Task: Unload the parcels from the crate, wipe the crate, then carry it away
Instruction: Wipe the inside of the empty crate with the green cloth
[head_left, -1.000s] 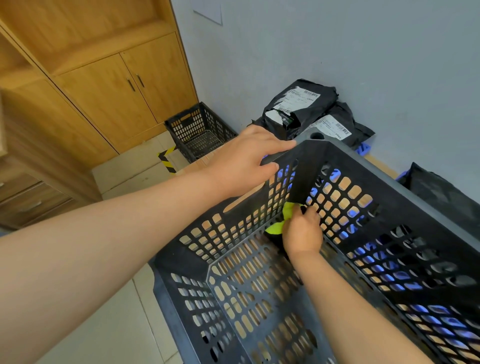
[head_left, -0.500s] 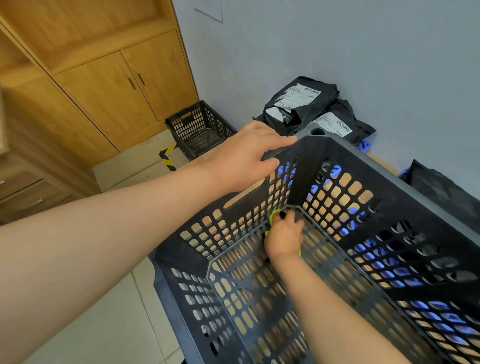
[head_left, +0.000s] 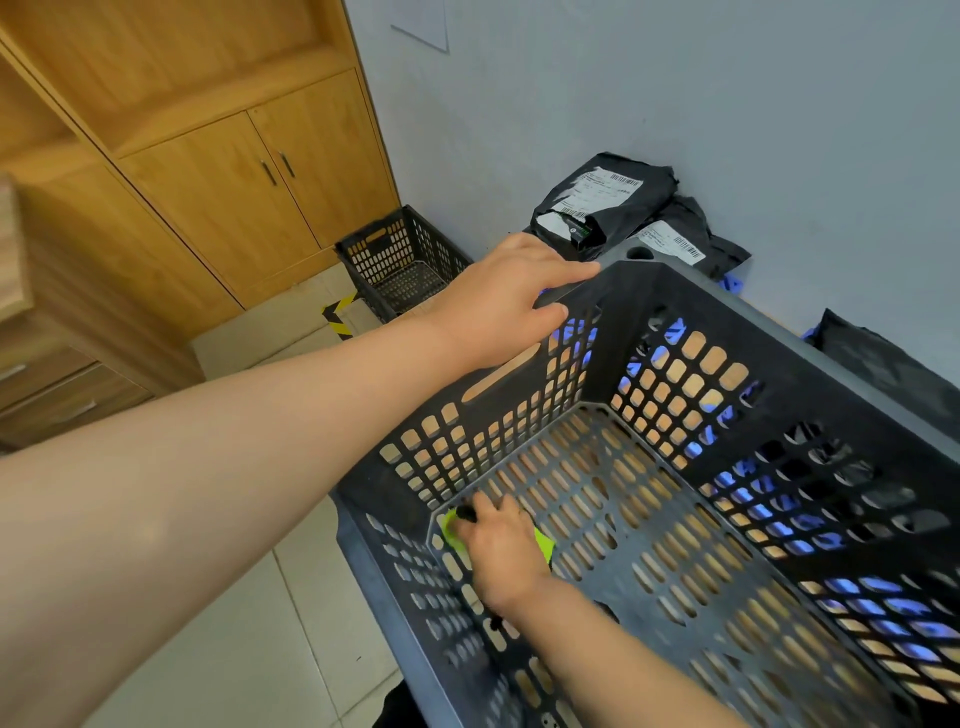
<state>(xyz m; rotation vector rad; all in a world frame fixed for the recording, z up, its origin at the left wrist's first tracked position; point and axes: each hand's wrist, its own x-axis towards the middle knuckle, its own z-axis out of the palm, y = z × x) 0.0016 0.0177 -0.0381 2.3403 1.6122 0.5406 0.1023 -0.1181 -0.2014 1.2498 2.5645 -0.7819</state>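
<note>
Crate (head_left: 779, 338): large, dark grey plastic, walls and bottom pierced with slots. It is placed in the foreground and seen from above, and a wood-coloured surface shows through the holes.

Left hand (head_left: 504, 301): the crate's far-left rim is gripped. The fingers are laid over the top edge and the thumb is set against the inner wall.

Right hand (head_left: 498, 551): lowered inside the crate, with the fingers curled over a green cloth (head_left: 544, 545). The cloth is held down on the crate's bottom in the near-left corner (only two green edges are visible beside the hand).

Parcels (head_left: 608, 202): two black bags with white barcode labels, stacked against the wall (head_left: 675, 104) just behind the crate's far corner. A further black bag (head_left: 883, 364) is seen to the right, partly hidden by the rim.

Small crate (head_left: 400, 260): black, set on the tiled floor (head_left: 218, 649) beside the wooden cabinet (head_left: 249, 192). Striped yellow-and-black tape (head_left: 337, 317) is stuck to the floor near it.
</note>
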